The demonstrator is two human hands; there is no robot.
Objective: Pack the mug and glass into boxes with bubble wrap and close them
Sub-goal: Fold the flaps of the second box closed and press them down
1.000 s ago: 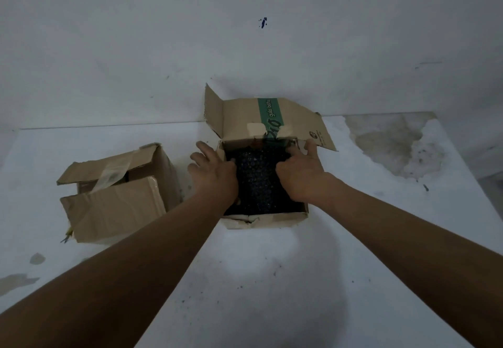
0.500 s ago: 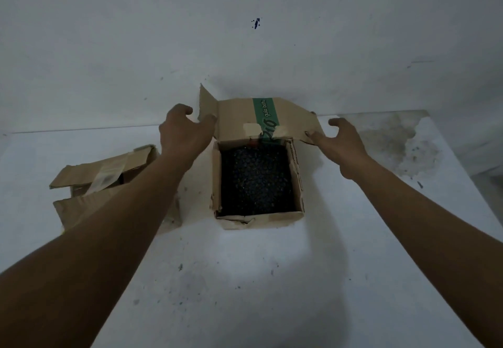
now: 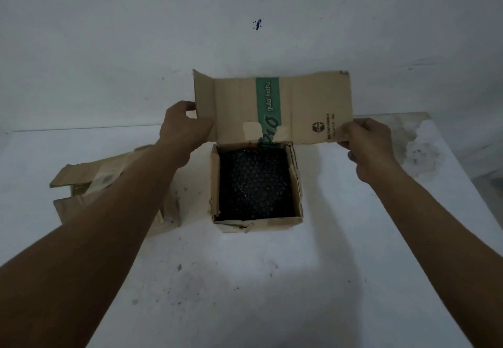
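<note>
Left hand (image 3: 185, 127) and right hand (image 3: 373, 146) pinch the flap (image 3: 234, 108); bubble wrap (image 3: 255, 181) fills box (image 3: 258, 223).

Open box (image 3: 257, 221): matt brown cardboard, worn, torn edges; flap (image 3: 272, 108) with green printed strip. Bubble wrap (image 3: 254, 183) inside: dark, glossy plastic. Table (image 3: 245, 279): white, matt, stained, speckled.

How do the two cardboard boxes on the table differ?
The middle box is open, showing black bubble wrap; the left box has flaps folded mostly over it. The left hand and right hand hold the middle box's lid upright; no hand holds the left box. Both are worn brown cardboard.
</note>
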